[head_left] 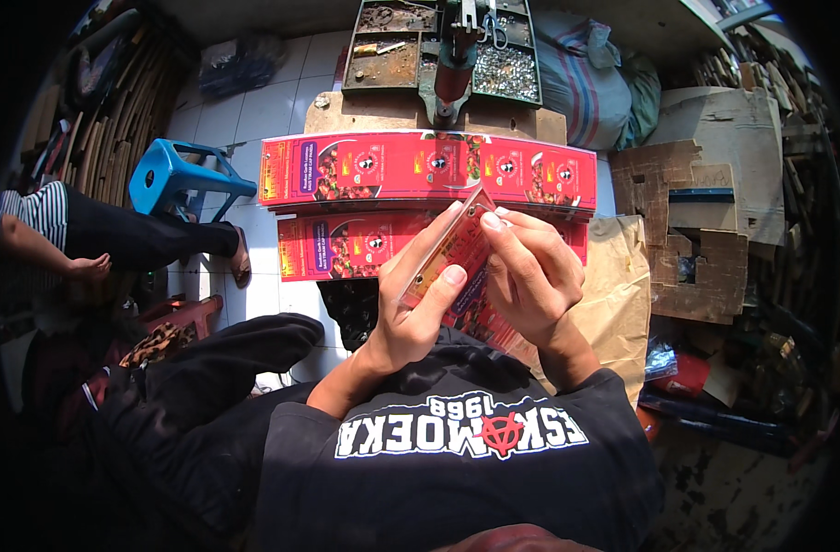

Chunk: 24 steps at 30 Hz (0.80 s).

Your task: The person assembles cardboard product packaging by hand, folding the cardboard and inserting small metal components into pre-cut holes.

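Observation:
In front of my chest I hold a folded red printed strip, tilted up with one edge toward me. My left hand grips its near left part, the thumb pressed along the edge. Closed near its upper corner, my right hand has thumb and index finger pinching there. Small round spots, perhaps holes or eyelets, show along the strip's edge. Just beyond my hands lies a stack of flat red printed strips, and a nearer stack of red strips is partly hidden by my hands.
Past the strips stands a hand press between green compartment trays of small metal pieces, with scissors. Brown paper and cut cardboard are on the right. A blue stool and another person's hand are left.

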Tool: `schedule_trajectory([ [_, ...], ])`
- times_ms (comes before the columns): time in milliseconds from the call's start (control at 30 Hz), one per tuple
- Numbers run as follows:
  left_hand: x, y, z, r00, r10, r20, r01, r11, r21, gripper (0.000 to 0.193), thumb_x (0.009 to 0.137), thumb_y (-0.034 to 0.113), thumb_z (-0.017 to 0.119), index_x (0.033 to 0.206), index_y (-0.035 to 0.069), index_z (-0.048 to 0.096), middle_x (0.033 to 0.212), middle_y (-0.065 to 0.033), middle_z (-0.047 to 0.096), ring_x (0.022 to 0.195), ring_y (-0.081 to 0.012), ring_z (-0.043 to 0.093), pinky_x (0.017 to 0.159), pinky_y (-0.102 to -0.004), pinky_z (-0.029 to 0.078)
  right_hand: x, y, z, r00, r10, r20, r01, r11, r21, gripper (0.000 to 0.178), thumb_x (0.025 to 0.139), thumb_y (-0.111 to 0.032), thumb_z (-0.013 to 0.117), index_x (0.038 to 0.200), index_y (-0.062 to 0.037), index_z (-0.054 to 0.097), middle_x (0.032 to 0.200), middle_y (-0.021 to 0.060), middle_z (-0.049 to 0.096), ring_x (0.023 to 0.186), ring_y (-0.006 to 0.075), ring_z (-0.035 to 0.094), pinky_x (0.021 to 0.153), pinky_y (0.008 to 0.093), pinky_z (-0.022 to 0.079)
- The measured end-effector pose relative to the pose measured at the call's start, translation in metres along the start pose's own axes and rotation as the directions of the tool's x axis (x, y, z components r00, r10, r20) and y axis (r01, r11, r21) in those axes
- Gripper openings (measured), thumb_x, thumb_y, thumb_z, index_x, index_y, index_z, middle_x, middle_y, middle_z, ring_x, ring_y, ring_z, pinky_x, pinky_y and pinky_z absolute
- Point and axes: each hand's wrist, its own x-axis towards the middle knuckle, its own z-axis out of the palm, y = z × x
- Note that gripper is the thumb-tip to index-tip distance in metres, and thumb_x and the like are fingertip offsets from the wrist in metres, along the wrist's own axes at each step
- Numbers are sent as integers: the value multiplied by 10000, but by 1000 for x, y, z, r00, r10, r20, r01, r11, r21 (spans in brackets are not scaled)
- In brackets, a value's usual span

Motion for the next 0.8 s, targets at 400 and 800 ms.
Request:
schedule_trajectory([
  [400,-5,2,-1,999,-40,1,39,992,-119,525,876,35,523,1377,-91,429,1268,-233,586,1155,-256,593,1001,-338,437,-10,3,13,978,141,-153,-114,979,170,351,704,108,690,1035,-9,687,877,106,690,823,262,693,685,331,558],
  [800,-5,1,-1,999,-39,-26,37,997,-73,539,868,48,521,1380,-90,426,1273,-236,580,1160,-259,591,1009,-339,429,-7,1,6,995,4,-99,1,999,54,409,676,126,655,1064,1,687,880,94,663,818,286,708,689,339,597],
])
